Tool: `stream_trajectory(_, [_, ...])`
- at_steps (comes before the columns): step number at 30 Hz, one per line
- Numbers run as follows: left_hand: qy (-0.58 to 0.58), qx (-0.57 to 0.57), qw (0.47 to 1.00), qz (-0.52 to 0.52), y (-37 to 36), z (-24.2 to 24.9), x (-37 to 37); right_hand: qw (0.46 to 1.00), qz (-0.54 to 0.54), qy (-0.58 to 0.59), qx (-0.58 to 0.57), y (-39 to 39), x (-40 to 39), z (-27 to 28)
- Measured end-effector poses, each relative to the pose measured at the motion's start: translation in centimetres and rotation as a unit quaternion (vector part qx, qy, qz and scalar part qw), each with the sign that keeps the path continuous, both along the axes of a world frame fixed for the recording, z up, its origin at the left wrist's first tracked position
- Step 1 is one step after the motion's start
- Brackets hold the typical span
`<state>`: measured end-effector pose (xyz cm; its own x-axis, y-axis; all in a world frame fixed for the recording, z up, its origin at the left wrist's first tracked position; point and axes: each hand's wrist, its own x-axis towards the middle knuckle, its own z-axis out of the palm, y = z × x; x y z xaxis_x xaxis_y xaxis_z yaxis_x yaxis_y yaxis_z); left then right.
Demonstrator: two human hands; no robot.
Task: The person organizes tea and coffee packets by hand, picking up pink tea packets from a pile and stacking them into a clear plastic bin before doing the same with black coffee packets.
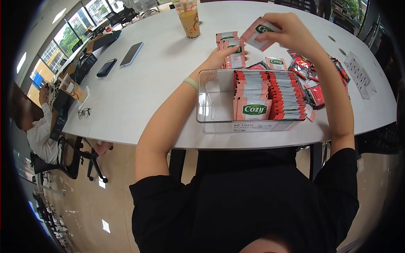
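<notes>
Beyond the clear plastic bin (pixel 216 97), my left hand (pixel 225 57) is closed around a few pink Cozy tea sachets (pixel 234 60). Higher and to the right, my right hand (pixel 284 30) pinches another pink Cozy tea sachet (pixel 259 34), tilted beside the ones in my left hand. Two rows of upright sachets (pixel 254 109), pink and red, fill the middle and right of the bin; its left part shows bare plastic. Behind the bin a pink sachet (pixel 276 63) lies flat, next to a loose pile of red sachets (pixel 301 67) partly hidden by my right forearm.
A cup of orange drink (pixel 189 21) stands at the back. To the left lie a phone (pixel 131 55), a dark case (pixel 106 67) and glasses (pixel 84 113). A clear stand (pixel 359 74) is at the right. Another person (pixel 40 130) sits at the far left by a second cup (pixel 74 89).
</notes>
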<state>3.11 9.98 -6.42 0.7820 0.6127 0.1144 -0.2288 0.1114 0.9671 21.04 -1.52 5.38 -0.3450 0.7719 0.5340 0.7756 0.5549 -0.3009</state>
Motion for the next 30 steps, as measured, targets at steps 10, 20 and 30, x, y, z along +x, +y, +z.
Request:
stream_trajectory(10, [-0.008, 0.004, 1.0, 0.023, -0.2, -0.1, 0.1, 0.94, 0.117, -0.3, -0.115, -6.9, -6.2, -2.0])
stream_trajectory(20, [-0.074, -0.047, 0.996, 0.02, 1.4, -1.9, 1.5, 0.931, 0.197, -0.304, -0.041, -7.9, -8.0, 0.0])
stream_trajectory(30, [-0.101, -0.024, 0.994, 0.024, 0.9, -1.5, 1.8, 0.923, 0.161, -0.343, -0.068, -7.4, -7.8, -1.6])
